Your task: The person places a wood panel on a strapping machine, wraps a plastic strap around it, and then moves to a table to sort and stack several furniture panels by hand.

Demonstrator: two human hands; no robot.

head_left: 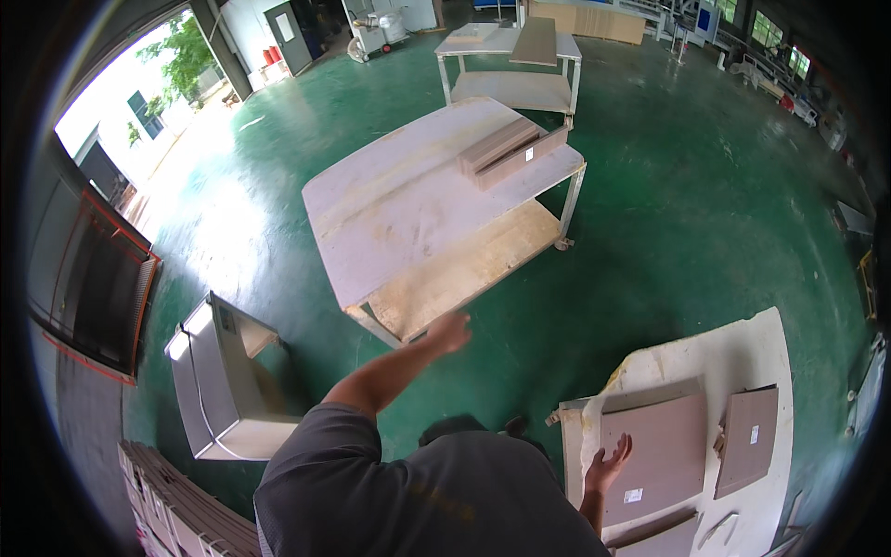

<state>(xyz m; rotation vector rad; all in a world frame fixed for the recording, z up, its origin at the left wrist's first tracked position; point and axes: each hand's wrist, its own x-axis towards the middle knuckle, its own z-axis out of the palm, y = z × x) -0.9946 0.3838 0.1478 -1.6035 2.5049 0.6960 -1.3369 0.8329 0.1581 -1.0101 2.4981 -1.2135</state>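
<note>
My left hand (450,331) is stretched forward, just off the near corner of a wheeled table (390,204) with a pale top and a lower shelf. Its fingers are blurred, and nothing shows in it. On the right, my right hand (608,466) is raised with fingers apart and empty. It appears in front of a large brown panel (659,446) with a white label, lying on a second pale table (742,343). A smaller brown panel (748,441) lies beside that one. Several narrow brown boards (506,148) are stacked at the wheeled table's far right.
Another wheeled table (501,88) stands farther back, a long board (535,42) across it. To the left is a grey metal cabinet-like unit (223,390) with a cable. Strapped stacked panels (186,506) fill the lower left corner. Green floor (677,213) lies between the tables.
</note>
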